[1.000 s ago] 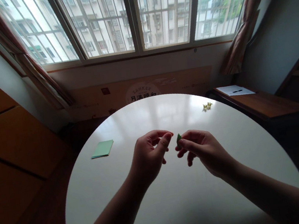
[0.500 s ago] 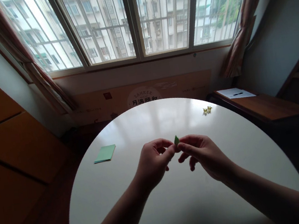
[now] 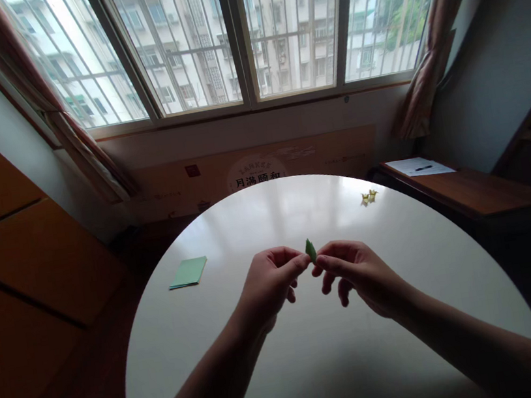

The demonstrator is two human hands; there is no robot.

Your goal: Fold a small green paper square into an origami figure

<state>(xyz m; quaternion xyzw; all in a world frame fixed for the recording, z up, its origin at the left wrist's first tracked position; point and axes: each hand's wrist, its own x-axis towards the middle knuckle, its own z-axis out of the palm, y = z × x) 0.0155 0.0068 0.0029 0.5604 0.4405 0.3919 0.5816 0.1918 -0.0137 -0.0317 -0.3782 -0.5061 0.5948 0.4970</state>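
A tiny folded green paper piece (image 3: 310,249) sticks up between the fingertips of both hands, above the middle of the round white table (image 3: 245,333). My left hand (image 3: 270,282) pinches it from the left with thumb and forefinger. My right hand (image 3: 355,272) pinches it from the right, its other fingers curled underneath. Both hands hover a little above the tabletop, their fingertips touching around the paper.
A flat stack of green paper (image 3: 188,272) lies on the table's left side. Small yellow folded pieces (image 3: 368,196) sit at the far right of the table. A wooden desk (image 3: 472,190) with a sheet and pen (image 3: 419,167) stands to the right, a wooden cabinet (image 3: 17,260) to the left.
My hands came together: the left thumb and forefinger closed onto the green piece that only the right hand held a second ago. The piece now stands more upright.
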